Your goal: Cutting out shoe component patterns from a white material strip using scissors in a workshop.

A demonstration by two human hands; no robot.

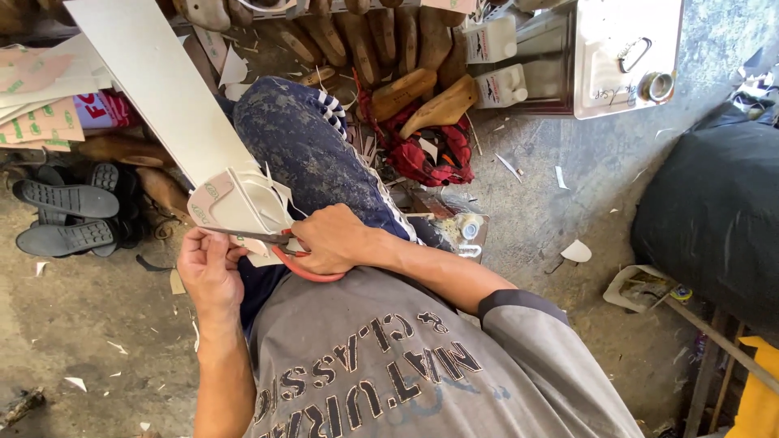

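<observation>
A long white sheet of board (154,81) runs from the top left down to my lap. Its lower end carries a sole-shaped template (219,203). My left hand (207,268) pinches the lower edge of that board. My right hand (329,239) grips red-handled scissors (280,243), whose blades lie across the board's lower edge, pointing left. Small white offcuts hang around the cut. My knee in dark patterned trousers (312,154) sits just behind the hands.
Black shoe soles (65,215) lie on the floor at left beside stacked card patterns (40,97). Wooden shoe lasts (389,49) line the back, with a red cloth (430,154) below them. A metal box (617,57) stands upper right, a black sack (714,211) at right.
</observation>
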